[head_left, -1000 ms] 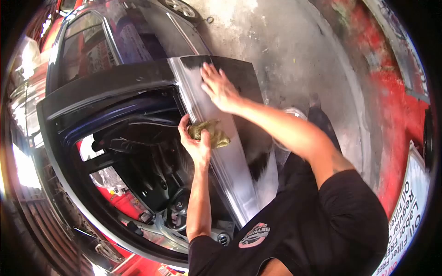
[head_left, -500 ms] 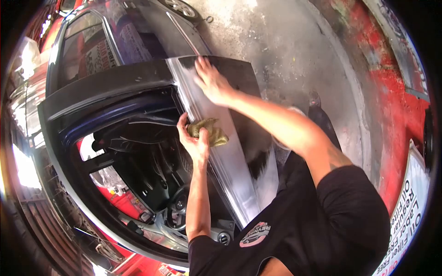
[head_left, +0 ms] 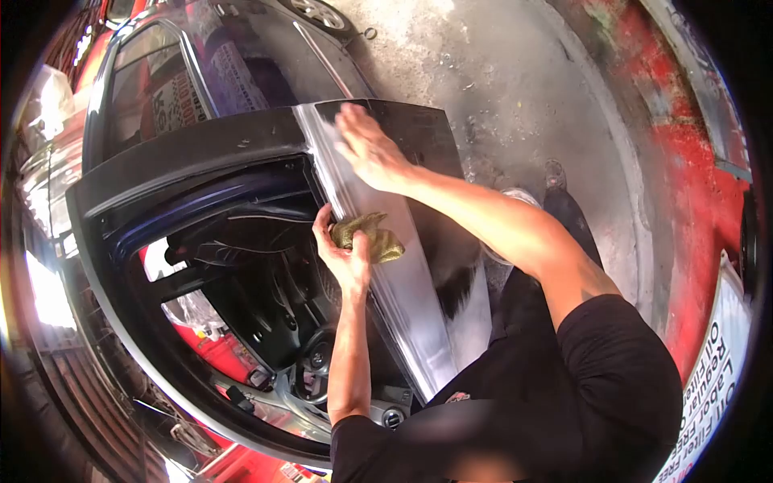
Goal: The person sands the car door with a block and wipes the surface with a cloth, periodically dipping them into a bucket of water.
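Observation:
My left hand (head_left: 346, 256) pinches a crumpled olive-yellow cloth (head_left: 380, 244) between thumb and fingers, at the inner edge of an open car door. Under the cloth is a bare silvery-grey strip of the door panel (head_left: 407, 294), just below the window opening. Farther up the same strip, my right hand (head_left: 372, 153) lies flat with its fingers stretched out, slightly blurred by motion. Whether anything lies beneath its palm cannot be seen. Dark patches of the door (head_left: 427, 145) flank the silvery strip.
Through the door's window opening show the steering wheel (head_left: 320, 357) and dark interior. The dark car body (head_left: 250, 72) with a wheel (head_left: 318, 14) stands beyond. My shoe (head_left: 555, 173) rests on the grey concrete floor (head_left: 515, 80). At right are a red wall (head_left: 700, 209) and a lettered sign (head_left: 708, 362).
The right hand has shifted slightly over the silvery strip, fingers still extended. The left hand keeps its hold on the cloth. The view has moved a little, and the shirt's front is now blurred.

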